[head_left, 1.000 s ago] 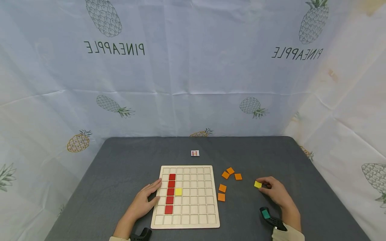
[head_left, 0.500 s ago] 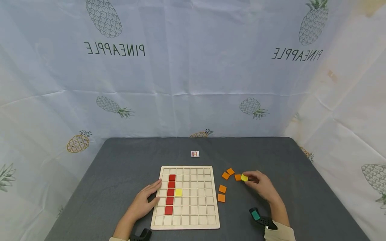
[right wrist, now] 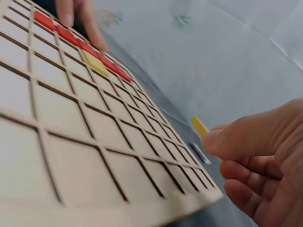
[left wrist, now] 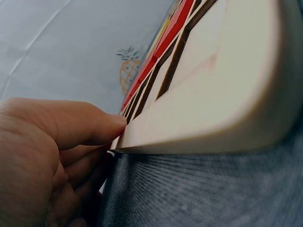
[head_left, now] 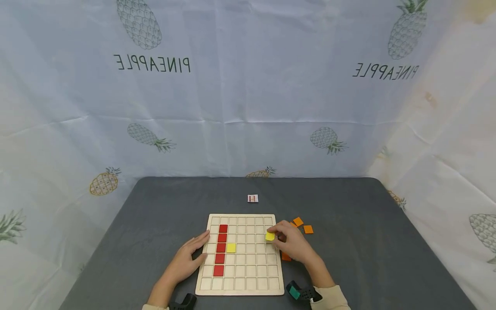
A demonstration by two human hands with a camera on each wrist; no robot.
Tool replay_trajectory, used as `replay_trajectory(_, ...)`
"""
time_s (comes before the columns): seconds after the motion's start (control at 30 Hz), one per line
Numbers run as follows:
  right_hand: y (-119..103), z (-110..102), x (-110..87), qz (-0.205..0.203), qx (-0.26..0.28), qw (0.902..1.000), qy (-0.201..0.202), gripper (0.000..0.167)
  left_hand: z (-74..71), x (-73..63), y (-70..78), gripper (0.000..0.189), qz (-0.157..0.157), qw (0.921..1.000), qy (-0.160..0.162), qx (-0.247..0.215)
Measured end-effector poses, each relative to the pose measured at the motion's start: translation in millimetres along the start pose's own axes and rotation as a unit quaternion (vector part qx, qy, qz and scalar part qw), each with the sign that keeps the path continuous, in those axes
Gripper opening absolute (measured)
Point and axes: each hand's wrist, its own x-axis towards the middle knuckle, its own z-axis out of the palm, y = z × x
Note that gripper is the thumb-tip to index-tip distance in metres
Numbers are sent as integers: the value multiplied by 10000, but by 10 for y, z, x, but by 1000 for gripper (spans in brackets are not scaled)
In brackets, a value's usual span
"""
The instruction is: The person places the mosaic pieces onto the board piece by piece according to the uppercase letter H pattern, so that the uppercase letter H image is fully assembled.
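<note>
My right hand (head_left: 292, 243) pinches a small yellow square tile (head_left: 270, 236) between thumb and fingertips. In the head view it overlaps the right side of the pale wooden grid board (head_left: 249, 283); the right wrist view shows the tile (right wrist: 199, 126) held on edge above the grid. My left hand (head_left: 185, 260) rests at the board's left edge, thumb and fingers spread along it. In the left wrist view the thumb (left wrist: 90, 124) touches the rim. A column of red tiles (head_left: 221, 248) sits in the grid, with one yellow tile (head_left: 231, 248) just right of its middle.
Loose orange tiles (head_left: 308, 229) lie on the dark table (head_left: 372, 258) right of the board, some partly hidden by the right hand. A small patterned card (head_left: 252, 198) lies beyond the board. A pineapple-print cloth (head_left: 232, 94) hangs behind the table.
My right hand has carried the yellow tile leftward from the table's right side, past the orange tiles, to over the board. The left hand has stayed at the board's edge.
</note>
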Motion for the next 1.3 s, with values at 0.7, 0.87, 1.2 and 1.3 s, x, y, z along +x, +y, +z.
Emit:
replay_trajectory(0.7, -353, 599, 265, -618, -932, 9911, -723, 27, 16, 21, -10, 54, 19, 9999, 85, 81)
replay_trajectory(0.87, -358, 627, 265, -735, -1021, 9898, -671, 26, 15, 21, 8, 54, -22, 10000, 64, 64)
replay_trajectory(1.2, -302, 643, 240, -701, -753, 9926, -653, 29, 16, 24, 13, 55, -12, 9999, 70, 95)
replay_trajectory(1.3, -285, 591, 228, -586, -508, 9953, -574, 31, 27, 25, 1, 55, -33, 9999, 62, 82)
